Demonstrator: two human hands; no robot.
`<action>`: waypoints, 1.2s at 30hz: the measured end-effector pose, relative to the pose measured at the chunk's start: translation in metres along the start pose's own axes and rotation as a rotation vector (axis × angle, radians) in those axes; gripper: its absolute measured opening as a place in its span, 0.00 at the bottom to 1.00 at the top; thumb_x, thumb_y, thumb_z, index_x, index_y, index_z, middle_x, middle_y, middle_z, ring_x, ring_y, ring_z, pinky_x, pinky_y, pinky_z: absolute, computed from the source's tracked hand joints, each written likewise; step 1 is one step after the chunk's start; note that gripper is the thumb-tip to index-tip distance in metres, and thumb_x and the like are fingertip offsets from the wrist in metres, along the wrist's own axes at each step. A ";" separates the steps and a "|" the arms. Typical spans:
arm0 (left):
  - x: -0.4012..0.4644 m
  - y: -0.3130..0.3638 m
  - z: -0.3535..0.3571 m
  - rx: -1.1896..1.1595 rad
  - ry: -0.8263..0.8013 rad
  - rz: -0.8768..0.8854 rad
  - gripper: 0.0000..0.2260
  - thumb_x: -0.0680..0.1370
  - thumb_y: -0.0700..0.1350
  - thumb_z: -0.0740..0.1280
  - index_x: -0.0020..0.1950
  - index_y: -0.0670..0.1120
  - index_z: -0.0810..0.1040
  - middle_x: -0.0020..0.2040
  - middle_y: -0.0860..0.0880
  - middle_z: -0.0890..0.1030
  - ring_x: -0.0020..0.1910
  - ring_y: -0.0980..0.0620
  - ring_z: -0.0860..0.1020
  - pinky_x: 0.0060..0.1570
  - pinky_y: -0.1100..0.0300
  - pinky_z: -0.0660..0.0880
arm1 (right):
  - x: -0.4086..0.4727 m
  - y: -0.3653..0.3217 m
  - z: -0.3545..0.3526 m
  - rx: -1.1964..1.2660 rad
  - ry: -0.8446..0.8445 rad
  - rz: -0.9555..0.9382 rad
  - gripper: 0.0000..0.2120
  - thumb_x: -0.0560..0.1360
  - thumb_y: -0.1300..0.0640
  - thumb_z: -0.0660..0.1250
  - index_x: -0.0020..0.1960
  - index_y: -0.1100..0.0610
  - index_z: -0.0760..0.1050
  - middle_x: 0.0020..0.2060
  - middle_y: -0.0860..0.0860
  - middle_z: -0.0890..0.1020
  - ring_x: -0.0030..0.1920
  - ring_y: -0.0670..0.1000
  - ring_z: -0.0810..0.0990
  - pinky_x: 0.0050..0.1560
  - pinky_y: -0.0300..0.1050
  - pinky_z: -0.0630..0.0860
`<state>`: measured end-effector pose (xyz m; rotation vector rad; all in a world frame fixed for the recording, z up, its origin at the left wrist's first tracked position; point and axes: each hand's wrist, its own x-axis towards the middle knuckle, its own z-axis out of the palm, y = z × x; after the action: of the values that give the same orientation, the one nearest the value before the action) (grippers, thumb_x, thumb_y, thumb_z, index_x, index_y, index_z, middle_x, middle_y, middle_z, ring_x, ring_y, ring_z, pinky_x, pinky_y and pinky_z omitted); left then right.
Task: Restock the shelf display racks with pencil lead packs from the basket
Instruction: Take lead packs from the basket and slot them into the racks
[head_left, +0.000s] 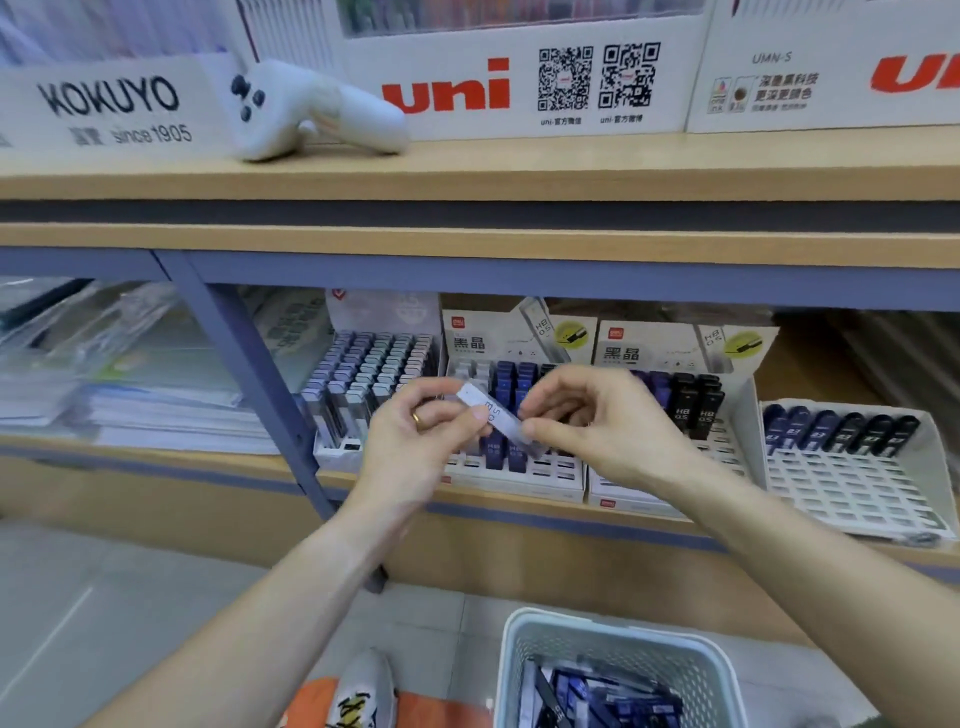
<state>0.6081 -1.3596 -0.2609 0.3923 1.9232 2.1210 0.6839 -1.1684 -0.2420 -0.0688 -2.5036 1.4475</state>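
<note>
Stationery shop aisle, wooden shelf (467, 244) spanning the frame, blue metal upright (249, 384) left of centre. On the upper ledge, a white handheld device (311, 111) lying beside a KOKUYO sign (111, 104) at upper left, with uni display boxes (519, 78) behind. On the lower shelf, stacked paper goods in clear wrap (119, 374) at left; to the right, four white display racks in a row: a well-filled rack (363, 384), two branded racks (514, 467) partly stocked with blue and black packs, and a mostly bare grid rack (852, 467) at far right with a single back row of packs.

Centre frame, held in front of the racks: one pale pencil lead pack (496, 413), marked HB 0.5, tilted down to the right. Left hand (421, 436) pinched the pack's upper end between thumb and fingers, ring visible on one finger. Right hand (597, 421) gripped the lower end with thumb and curled fingers.

Bottom right, on the tiled floor: a white perforated basket (613, 675) holding a loose heap of blue and black lead packs (597, 696). A patterned shoe (363, 691) just left of it.
</note>
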 end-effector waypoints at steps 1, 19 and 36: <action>0.003 0.004 -0.010 0.105 -0.028 0.074 0.14 0.76 0.36 0.75 0.60 0.40 0.78 0.44 0.37 0.86 0.43 0.45 0.86 0.50 0.55 0.81 | 0.006 -0.004 0.008 0.001 -0.003 -0.046 0.09 0.73 0.61 0.77 0.50 0.52 0.81 0.43 0.47 0.86 0.44 0.45 0.84 0.47 0.40 0.79; 0.021 -0.023 -0.039 0.642 0.124 0.173 0.12 0.80 0.37 0.68 0.59 0.50 0.85 0.49 0.58 0.85 0.49 0.66 0.82 0.51 0.72 0.77 | 0.040 0.019 0.104 -0.422 0.227 -0.341 0.14 0.76 0.59 0.70 0.57 0.49 0.68 0.42 0.46 0.83 0.41 0.53 0.83 0.41 0.54 0.80; 0.016 -0.032 -0.036 0.734 0.131 0.102 0.10 0.80 0.39 0.68 0.59 0.51 0.81 0.44 0.59 0.82 0.47 0.57 0.83 0.46 0.63 0.78 | 0.038 0.031 0.115 -0.472 0.148 -0.362 0.13 0.77 0.59 0.69 0.57 0.52 0.69 0.39 0.51 0.83 0.38 0.58 0.83 0.37 0.54 0.80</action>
<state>0.5800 -1.3845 -0.2960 0.4943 2.7712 1.4392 0.6170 -1.2441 -0.3158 0.1770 -2.5118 0.6762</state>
